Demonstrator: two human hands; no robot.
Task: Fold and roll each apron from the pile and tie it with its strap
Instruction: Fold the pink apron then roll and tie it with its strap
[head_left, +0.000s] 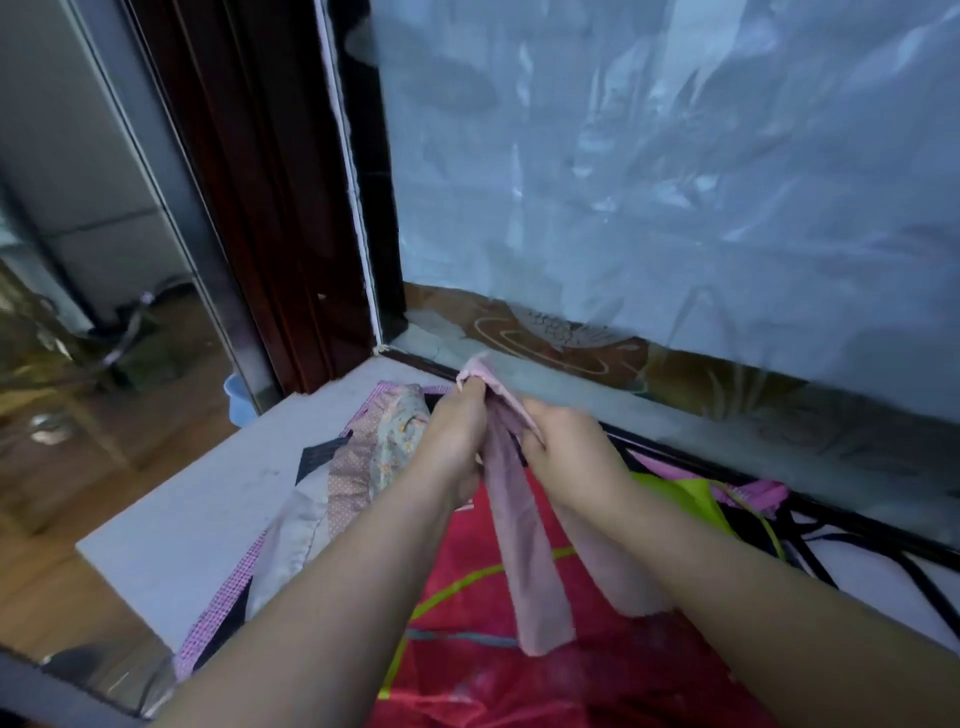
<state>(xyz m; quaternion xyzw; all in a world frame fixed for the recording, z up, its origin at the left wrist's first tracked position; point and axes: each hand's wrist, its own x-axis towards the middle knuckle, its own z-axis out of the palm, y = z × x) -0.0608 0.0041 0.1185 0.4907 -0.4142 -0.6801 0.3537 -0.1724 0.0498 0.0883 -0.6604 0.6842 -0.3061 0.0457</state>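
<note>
Both hands are raised above the pile, holding a pink apron (497, 410) bunched between them. My left hand (457, 431) grips its upper end, where a pink corner sticks out by the fingers. My right hand (566, 447) grips the cloth just to the right. Two pink straps (524, 551) hang down from the hands over a red apron (524, 675) with lime-green trim. On the left lies a heap of aprons (363, 467) in grey floral, pink dotted and dark cloth.
The aprons lie on a white table (182, 525) set against a window covered with plastic film (675, 182). A lime-green apron (685, 499) and black straps (831, 545) lie at the right. A blue bucket (236, 397) stands on the wooden floor beyond the table's left edge.
</note>
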